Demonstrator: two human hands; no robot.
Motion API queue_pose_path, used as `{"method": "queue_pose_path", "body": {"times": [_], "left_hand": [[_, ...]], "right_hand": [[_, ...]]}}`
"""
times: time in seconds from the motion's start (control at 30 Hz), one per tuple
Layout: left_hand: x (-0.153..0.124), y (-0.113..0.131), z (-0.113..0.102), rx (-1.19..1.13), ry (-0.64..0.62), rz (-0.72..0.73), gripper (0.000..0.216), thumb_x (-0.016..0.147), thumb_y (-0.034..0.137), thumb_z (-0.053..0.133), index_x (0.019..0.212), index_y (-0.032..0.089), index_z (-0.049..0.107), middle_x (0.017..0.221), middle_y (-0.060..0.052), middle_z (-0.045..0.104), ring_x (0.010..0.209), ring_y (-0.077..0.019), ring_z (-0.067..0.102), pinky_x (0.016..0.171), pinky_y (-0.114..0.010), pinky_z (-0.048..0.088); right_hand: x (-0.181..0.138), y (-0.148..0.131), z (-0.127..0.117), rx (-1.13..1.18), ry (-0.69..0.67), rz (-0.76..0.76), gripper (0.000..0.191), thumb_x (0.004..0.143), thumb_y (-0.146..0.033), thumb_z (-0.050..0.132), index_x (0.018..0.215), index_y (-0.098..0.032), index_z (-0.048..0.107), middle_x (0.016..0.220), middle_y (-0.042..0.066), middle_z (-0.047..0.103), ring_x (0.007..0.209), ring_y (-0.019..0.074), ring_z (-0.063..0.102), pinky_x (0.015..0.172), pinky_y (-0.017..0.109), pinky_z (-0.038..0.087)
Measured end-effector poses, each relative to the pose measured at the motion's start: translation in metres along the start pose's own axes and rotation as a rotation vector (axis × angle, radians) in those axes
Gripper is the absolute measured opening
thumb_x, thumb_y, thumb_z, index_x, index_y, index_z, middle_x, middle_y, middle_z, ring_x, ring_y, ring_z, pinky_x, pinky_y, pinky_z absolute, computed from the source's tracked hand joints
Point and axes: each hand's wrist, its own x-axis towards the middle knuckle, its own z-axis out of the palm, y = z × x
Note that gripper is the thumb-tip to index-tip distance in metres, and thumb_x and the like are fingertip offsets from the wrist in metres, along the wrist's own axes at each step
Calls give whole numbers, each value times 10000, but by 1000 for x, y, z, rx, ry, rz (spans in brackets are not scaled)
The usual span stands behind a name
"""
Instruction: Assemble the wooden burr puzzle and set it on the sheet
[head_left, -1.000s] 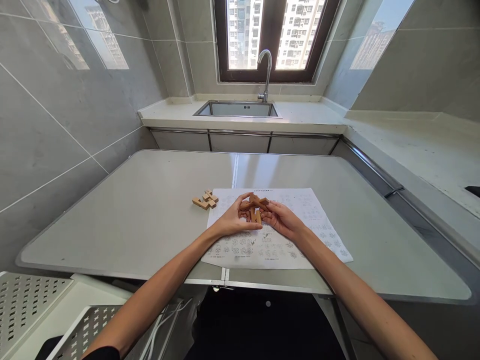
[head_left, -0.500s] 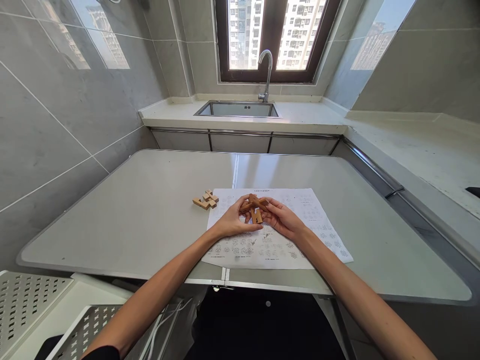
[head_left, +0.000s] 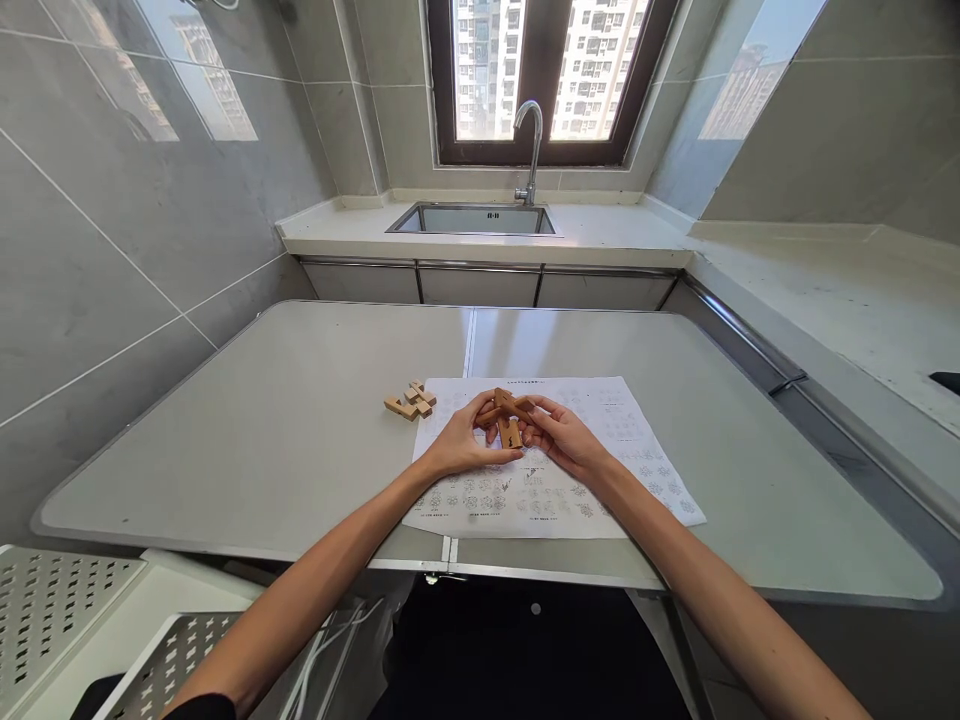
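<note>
Both hands meet over a printed instruction sheet (head_left: 600, 440) on the grey table (head_left: 300, 420). Between them is a partly joined wooden puzzle (head_left: 508, 418) of crossed brown notched bars. My left hand (head_left: 463, 443) pinches it from the left, thumb low and fingers curled over the top. My right hand (head_left: 561, 437) grips it from the right with bent fingers. A small pile of loose wooden pieces (head_left: 409, 400) lies just off the sheet's far left corner, a short way from my left hand.
Beyond the table runs a counter with a steel sink (head_left: 474, 218) and a tall tap (head_left: 531, 150) under a window. Tiled walls close in on the left. A perforated metal rack (head_left: 90, 620) sits below the table's near left edge.
The wooden puzzle has been turned slightly between my fingers, so one bar now points down toward me. Both hands stay in the same spot over the sheet.
</note>
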Motion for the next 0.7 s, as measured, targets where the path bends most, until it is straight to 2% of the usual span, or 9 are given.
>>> {"method": "queue_pose_path", "body": {"times": [0.3, 0.53, 0.7], "left_hand": [[0, 3, 0, 23, -12, -26, 706, 749, 412, 857, 1357, 207, 561, 847, 17, 637, 801, -174, 611, 774, -296, 499], [0, 3, -1, 18, -11, -15, 714, 743, 408, 860, 1356, 209, 555, 927, 0, 661, 847, -184, 625, 783, -300, 500], [0, 2, 0, 9, 4, -16, 756, 725, 381, 879, 1379, 201, 546, 999, -24, 684, 945, -212, 651, 848, -317, 509]], "right_hand": [[0, -1, -3, -25, -49, 11, 404, 831, -470, 851, 1099, -214, 690, 706, -37, 631, 548, 94, 549, 586, 252, 465], [0, 1, 1, -35, -20, -45, 413, 836, -478, 845, 1115, -217, 689, 712, -33, 632, 572, 105, 559, 598, 261, 459], [0, 2, 0, -37, -38, -8, 425, 841, -488, 838, 1118, -211, 675, 715, -34, 623, 567, 101, 552, 600, 261, 456]]}}
